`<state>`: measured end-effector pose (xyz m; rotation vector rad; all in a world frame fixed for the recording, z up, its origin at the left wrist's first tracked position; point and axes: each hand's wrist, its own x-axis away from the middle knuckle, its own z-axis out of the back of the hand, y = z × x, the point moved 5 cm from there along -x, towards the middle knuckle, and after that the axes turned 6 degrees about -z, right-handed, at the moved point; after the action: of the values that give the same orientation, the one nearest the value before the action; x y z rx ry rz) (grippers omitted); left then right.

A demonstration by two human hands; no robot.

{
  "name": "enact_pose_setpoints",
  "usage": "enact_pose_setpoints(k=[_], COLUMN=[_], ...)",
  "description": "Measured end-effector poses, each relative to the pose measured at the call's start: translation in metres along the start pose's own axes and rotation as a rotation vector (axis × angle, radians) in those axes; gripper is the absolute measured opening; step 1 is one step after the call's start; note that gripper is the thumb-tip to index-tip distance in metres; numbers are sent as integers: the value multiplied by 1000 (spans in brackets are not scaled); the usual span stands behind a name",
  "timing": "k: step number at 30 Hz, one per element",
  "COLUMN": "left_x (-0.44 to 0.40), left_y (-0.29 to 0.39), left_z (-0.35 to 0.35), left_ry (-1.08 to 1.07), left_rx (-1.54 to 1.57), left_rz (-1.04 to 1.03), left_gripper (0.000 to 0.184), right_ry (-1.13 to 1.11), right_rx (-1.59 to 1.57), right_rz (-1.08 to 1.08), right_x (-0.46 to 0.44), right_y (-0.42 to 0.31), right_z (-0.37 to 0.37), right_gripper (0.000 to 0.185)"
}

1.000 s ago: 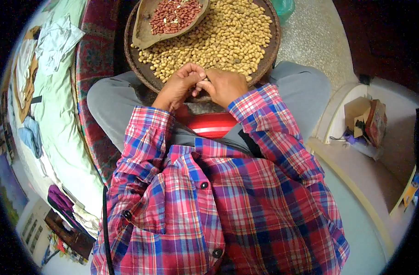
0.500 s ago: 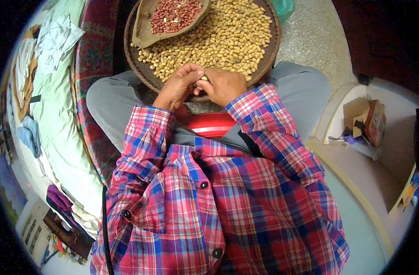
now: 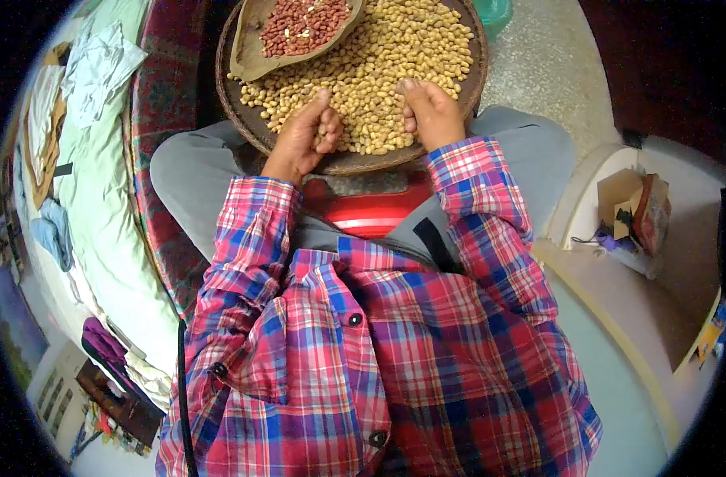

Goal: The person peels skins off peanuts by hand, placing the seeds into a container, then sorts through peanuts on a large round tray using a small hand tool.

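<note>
Unshelled peanuts cover a large round woven tray in front of me. On its far left part rests a brownish shallow bowl with shelled red peanuts and a few pale bits. My left hand is over the near left rim, fingers curled and thumb up. To the right, my right hand is above the peanuts with its thumb pressed to the curled fingers. The hands are apart. Whatever either hand holds is hidden by the fingers.
My bent legs flank the tray, and a red striped thing lies between them. Green bedding with clothes is at left. Right of me is a curved shelf with a box; a green bag lies beyond the tray.
My hands were together at the tray's near edge, pinching a small peanut-like piece. They have moved apart, the right one going right and farther out over the peanuts.
</note>
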<state>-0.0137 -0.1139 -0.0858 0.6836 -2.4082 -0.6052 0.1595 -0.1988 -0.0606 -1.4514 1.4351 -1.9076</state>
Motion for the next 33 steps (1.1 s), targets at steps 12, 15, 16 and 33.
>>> enact_pose_setpoints(k=[12, 15, 16, 33], left_x=[-5, -2, -2, -16], left_y=[-42, -40, -42, -54], left_z=[-19, -41, -48, -37], left_ry=[-139, -94, -130, -240], left_rx=[-1625, -1738, -1739, -1777], left_rz=[-292, -371, -434, -385], left_gripper=[14, 14, 13, 18], right_ry=[-50, -10, -7, 22], right_rx=[-36, -45, -43, -94], right_rz=[-37, -33, -26, -9], right_x=[0, 2, 2, -2], right_y=[-1, -6, -6, -2], right_z=[0, 5, 7, 11], right_gripper=[37, 38, 39, 34])
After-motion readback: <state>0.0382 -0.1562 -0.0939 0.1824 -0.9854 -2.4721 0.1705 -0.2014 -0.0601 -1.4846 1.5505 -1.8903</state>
